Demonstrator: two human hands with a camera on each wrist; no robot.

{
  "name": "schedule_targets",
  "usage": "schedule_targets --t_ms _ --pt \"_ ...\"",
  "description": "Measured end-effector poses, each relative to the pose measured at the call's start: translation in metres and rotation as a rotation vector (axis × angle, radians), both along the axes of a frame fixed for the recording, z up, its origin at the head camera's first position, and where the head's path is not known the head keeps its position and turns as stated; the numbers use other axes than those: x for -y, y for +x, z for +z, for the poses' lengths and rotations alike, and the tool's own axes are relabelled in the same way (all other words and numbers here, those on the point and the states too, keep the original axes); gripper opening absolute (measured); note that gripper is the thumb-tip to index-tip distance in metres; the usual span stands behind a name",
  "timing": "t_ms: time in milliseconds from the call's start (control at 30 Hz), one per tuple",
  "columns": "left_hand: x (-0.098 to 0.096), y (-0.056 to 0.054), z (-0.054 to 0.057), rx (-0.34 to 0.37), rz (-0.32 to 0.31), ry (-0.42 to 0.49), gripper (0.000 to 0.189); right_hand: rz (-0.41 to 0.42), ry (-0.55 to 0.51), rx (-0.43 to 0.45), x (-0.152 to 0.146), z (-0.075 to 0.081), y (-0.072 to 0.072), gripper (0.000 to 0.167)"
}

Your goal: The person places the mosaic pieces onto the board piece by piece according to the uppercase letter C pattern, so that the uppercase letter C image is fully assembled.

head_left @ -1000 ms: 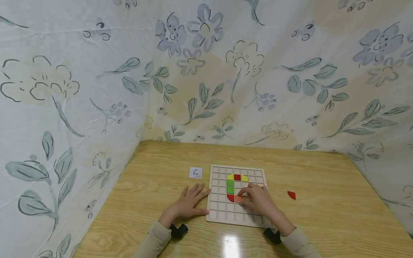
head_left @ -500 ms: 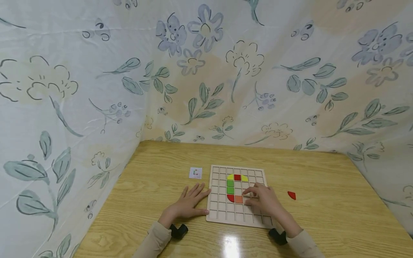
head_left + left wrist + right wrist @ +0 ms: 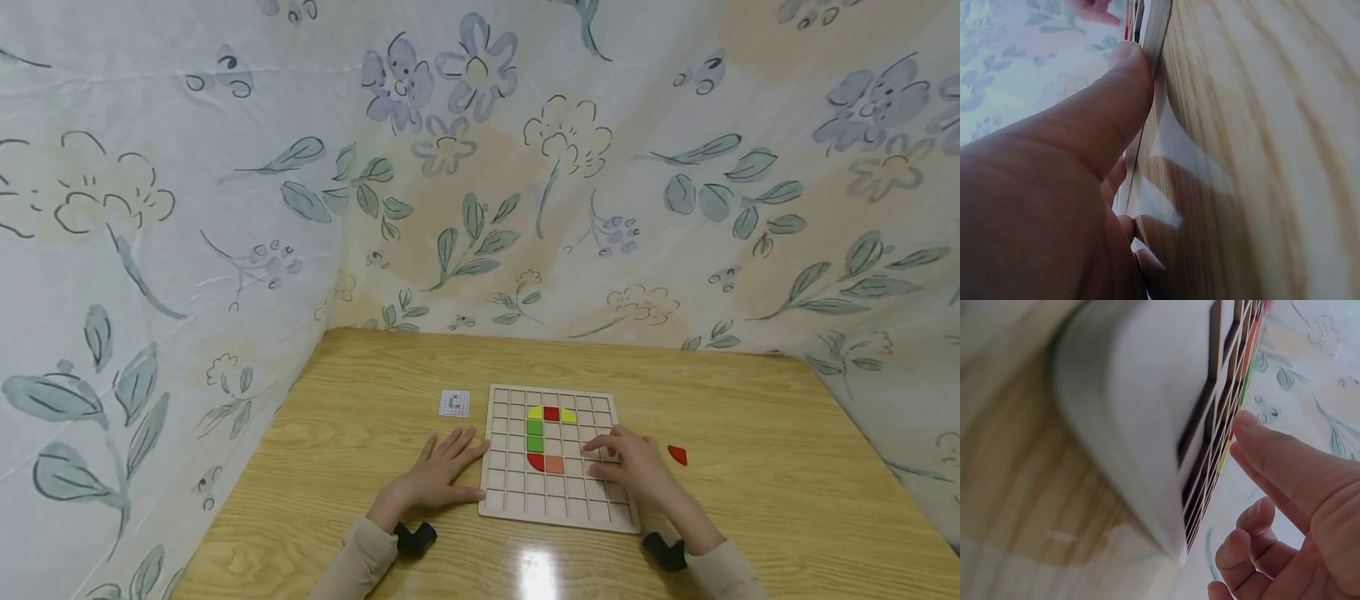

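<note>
A wooden grid board [image 3: 517, 502] lies on the table. On it, tiles form a C-like shape: yellow rounded pieces [image 3: 568, 416] beside a red square tile [image 3: 551, 413], green tiles [image 3: 535, 435] down the left, then a red rounded piece [image 3: 536, 462] and an orange square tile [image 3: 554, 464]. My left hand [image 3: 435, 479] rests on the table with fingers spread, its thumb [image 3: 1127, 59] at the board's edge. Over the board's right side is my right hand [image 3: 636, 467], fingers loosely bent, nothing between thumb and index finger. A loose red quarter-round piece [image 3: 677, 455] lies just right of that hand.
A small card [image 3: 454, 403] with a printed grid pattern lies left of the board. Behind the wooden table [image 3: 390, 367] hangs a floral cloth [image 3: 480, 208], which also runs along both sides. Black wrist mounts [image 3: 416, 539] sit below each hand.
My right hand has let go of the orange square tile, which stays in its cell, and has moved right across the board. The left hand has stayed put.
</note>
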State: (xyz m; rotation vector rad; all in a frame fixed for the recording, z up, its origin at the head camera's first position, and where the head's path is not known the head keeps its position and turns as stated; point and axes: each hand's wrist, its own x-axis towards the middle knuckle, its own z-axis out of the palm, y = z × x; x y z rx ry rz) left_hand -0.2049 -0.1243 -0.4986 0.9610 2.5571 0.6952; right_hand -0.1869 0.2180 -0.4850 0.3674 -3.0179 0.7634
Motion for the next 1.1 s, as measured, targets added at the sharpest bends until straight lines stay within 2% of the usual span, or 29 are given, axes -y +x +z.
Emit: schedule_targets --t_ms 267,700,1100 --pt "-0.001 0.000 -0.002 0.004 0.008 -0.012 0.073 -0.009 -0.024 -0.027 -0.017 0.000 0.003 0.021" --pt "-0.003 -0.002 -0.003 0.001 0.016 -0.007 0.074 -0.004 0.020 -0.169 -0.049 0.002 0.005 0.024" --pt "-0.005 -0.003 -0.004 -0.005 0.021 -0.009 0.074 -0.072 0.092 -0.166 -0.086 0.002 0.005 0.027"
